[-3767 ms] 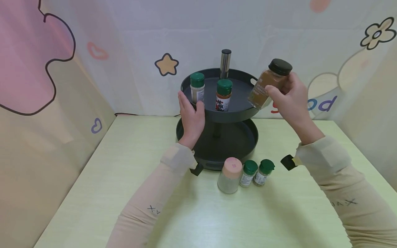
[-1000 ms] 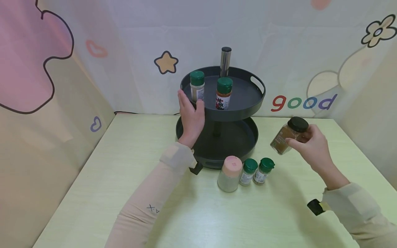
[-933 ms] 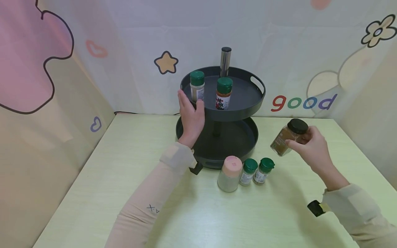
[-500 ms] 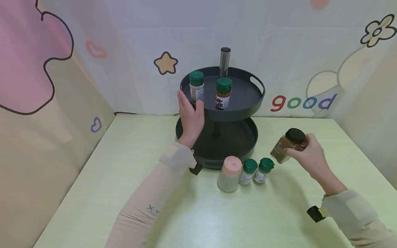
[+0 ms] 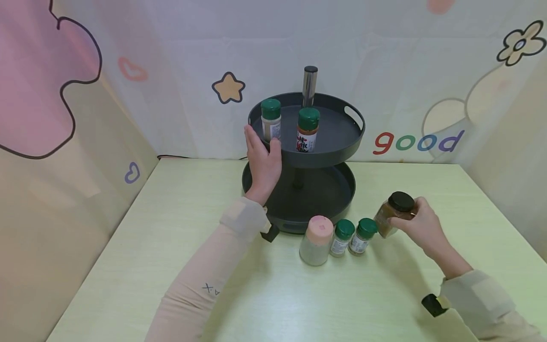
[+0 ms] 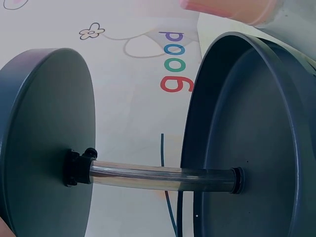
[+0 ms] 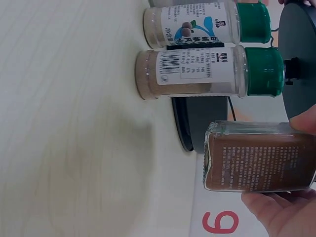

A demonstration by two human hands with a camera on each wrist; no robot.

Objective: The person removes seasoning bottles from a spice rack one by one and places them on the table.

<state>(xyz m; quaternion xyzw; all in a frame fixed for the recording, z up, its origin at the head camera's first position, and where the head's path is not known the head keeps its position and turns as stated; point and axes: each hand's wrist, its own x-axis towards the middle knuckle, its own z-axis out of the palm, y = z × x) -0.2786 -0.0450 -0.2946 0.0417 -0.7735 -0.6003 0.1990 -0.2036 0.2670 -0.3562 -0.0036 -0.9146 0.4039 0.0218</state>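
In the head view my left hand [image 5: 264, 166] rests with extended fingers against the left front rim of the upper tier of a black two-tier tray [image 5: 329, 159]. On that tier stand a green-capped spice bottle of pale powder [image 5: 271, 126] close to the left fingers and another of red powder [image 5: 306, 137]. My right hand [image 5: 423, 225] grips a black-capped glass spice jar [image 5: 386, 216] of brown powder, slightly tilted, low over the table right of the tray. The right wrist view shows the jar's printed side [image 7: 259, 160] between thumb and fingers.
Before the tray stand a pink-lidded glass jar [image 5: 316, 244] and two green-capped spice bottles [image 5: 340, 240] [image 5: 360, 240] in a row, just left of the held jar. A metal post [image 5: 309, 85] rises from the upper tier. A printed curtain [image 5: 192, 95] backs the pale table [image 5: 273, 304].
The right hand has carried the spice jar away from the upper tier's right rim, down toward the table and closer to the green-capped bottles. The left hand stays on the tray.
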